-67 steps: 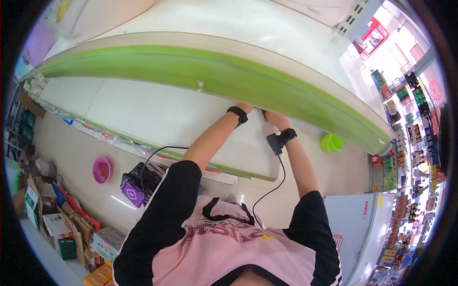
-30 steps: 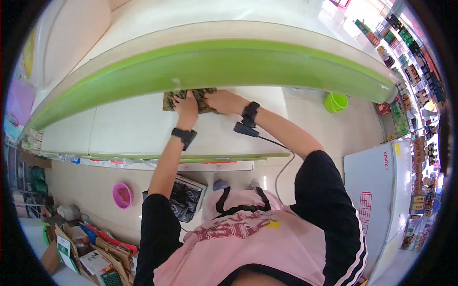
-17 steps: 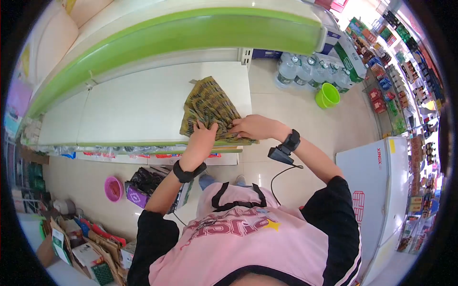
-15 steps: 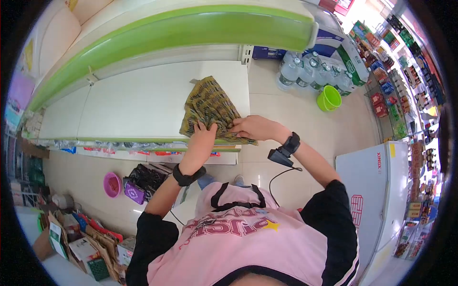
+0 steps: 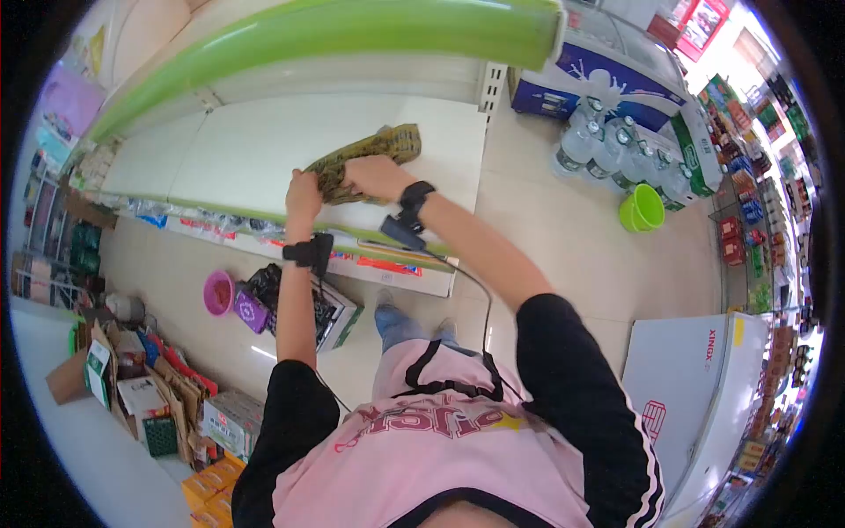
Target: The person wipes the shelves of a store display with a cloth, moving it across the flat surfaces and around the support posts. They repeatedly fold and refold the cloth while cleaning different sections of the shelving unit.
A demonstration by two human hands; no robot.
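A bunched olive-yellow cloth [image 5: 394,143] with dark patterned stripes lies on the white shelf board [image 5: 238,145]. My left hand [image 5: 304,195] is closed on the cloth's left end, near the board's front edge. My right hand [image 5: 377,179] grips the cloth's lower middle with curled fingers, a short way right of the left hand. The far end of the cloth spreads loosely toward the back right. Each wrist wears a black strap, and a dark box with a cable hangs from the right one.
A green shelf edge [image 5: 334,35] runs above the board. Several large water bottles [image 5: 607,150] and a green bucket [image 5: 642,209] stand on the floor at right. A white freezer [image 5: 678,378] is at lower right. A pink bucket [image 5: 218,292] and cardboard boxes [image 5: 145,396] are at left.
Both hands have moved left along the board with the cloth. The cloth was spread wide under them and is now gathered into a narrower bunch. The view has shifted.
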